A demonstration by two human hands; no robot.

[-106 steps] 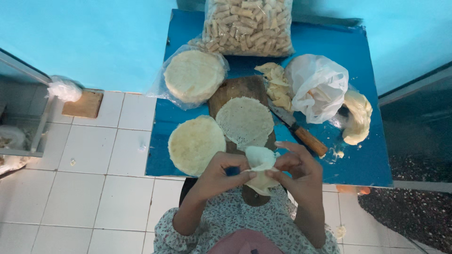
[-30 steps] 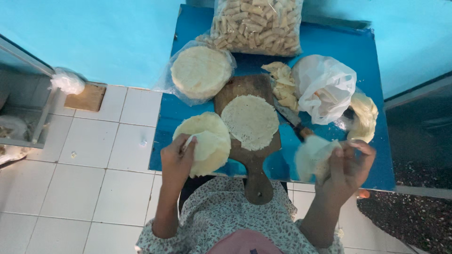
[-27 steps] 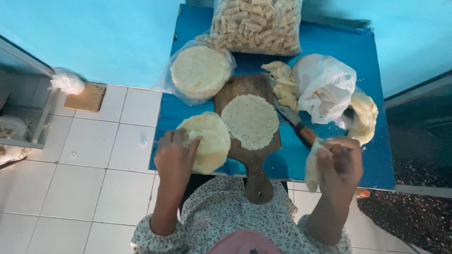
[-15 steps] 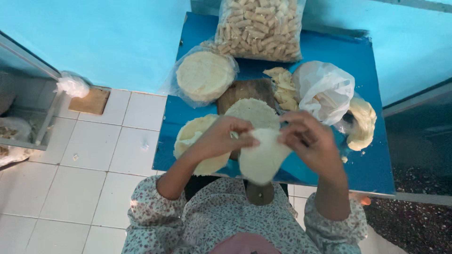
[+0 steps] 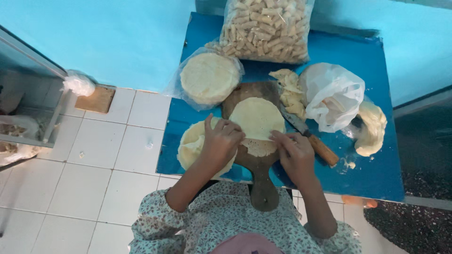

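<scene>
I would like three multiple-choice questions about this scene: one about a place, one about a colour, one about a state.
1. Where does the knife lie?
A. right of the wooden board
B. on the floor
C. inside the big bag

2. What colour is the table?
A. red
B. blue
C. white

3. How is the round wrapper on the board?
A. rolled up
B. cut into strips
C. lying flat under both hands

Answers: 1 A, its blade lies beside the board's right edge. 2 B, the top is blue. 3 C, the left hand and right hand press its near edge.

Head view, steeply down, close above table (image 5: 372, 174)
</scene>
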